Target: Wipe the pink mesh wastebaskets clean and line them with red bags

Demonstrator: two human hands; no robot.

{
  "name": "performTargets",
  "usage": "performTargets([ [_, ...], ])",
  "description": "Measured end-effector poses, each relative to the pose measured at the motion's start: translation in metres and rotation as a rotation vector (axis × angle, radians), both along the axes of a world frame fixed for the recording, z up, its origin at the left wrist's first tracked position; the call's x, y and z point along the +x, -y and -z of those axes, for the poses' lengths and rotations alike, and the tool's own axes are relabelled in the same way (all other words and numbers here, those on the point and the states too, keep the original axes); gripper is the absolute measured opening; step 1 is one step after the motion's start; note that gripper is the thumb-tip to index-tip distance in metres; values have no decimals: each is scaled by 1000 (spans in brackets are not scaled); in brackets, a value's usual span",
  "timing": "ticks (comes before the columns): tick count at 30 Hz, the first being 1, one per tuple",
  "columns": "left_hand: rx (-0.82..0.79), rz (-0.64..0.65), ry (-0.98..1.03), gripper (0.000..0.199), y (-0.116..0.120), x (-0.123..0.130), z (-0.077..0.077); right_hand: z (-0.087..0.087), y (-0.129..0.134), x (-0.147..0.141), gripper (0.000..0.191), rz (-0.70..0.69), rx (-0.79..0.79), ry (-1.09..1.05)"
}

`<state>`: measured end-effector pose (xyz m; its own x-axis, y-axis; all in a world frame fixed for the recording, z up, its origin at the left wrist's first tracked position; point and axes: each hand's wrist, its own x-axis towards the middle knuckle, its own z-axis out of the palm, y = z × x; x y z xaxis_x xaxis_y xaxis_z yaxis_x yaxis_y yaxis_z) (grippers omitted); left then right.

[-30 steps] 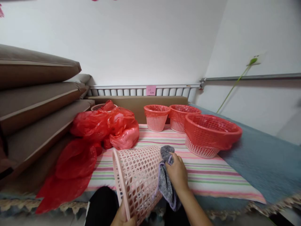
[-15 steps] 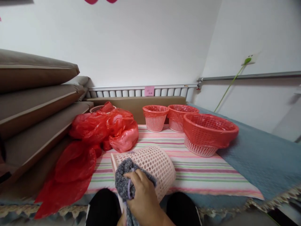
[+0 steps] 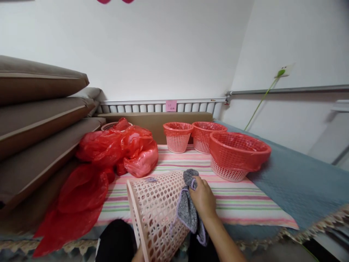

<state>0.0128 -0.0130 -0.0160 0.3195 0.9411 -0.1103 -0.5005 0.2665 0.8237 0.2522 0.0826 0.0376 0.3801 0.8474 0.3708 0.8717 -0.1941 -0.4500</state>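
A pale pink perforated plastic basket (image 3: 160,209) lies tilted on its side at the front of the bed, its rim facing left. My right hand (image 3: 203,198) is closed on a grey cloth (image 3: 188,209) with lilac edging, pressed against the basket's bottom end at the right. Part of the cloth hangs down along the basket. Low in the picture, my left hand (image 3: 138,254) holds the basket at its open end; its fingers are mostly hidden behind the rim and mesh. My knees show beneath the basket.
Three baskets lined with red bags, a small one (image 3: 177,140), a middle one (image 3: 203,142) and a large one (image 3: 234,160), stand behind to the right. Loose red plastic bags (image 3: 109,149) heap at left, partly over another basket (image 3: 109,126). Brown cushions (image 3: 40,109) are stacked far left.
My right hand has moved the grey cloth rightward, from the basket's side near the rim to its bottom end. The basket has turned, with its rim edge showing more.
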Motion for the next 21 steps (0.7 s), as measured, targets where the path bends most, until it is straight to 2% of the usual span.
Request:
performTargets([
  [3,54,-9,52,103,-16,2,-23,3,4,2,35,-3,2,-6],
  [6,9,9,109,97,-21,3,-44,9,6,8,37,-11,-13,-69],
  [8,-14,39,141,93,-18,5,-47,12,9,6,37,-35,-30,-139],
  [10,-10,51,158,92,-13,7,-42,14,18,-8,37,-117,-13,-190],
  [12,-14,46,136,91,-10,7,-33,12,34,-34,38,-240,24,-230],
  [15,26,-27,10,86,-11,0,-20,-2,61,-82,45,-449,12,-327],
  [17,63,-72,-114,78,-14,-9,-12,-13,77,-107,49,-648,-35,-382],
  [19,65,-75,-196,70,-16,-18,-7,-20,85,-122,47,-815,-76,-392],
  [21,51,-54,-223,69,-15,-24,-4,-20,89,-126,46,-893,-95,-376],
])
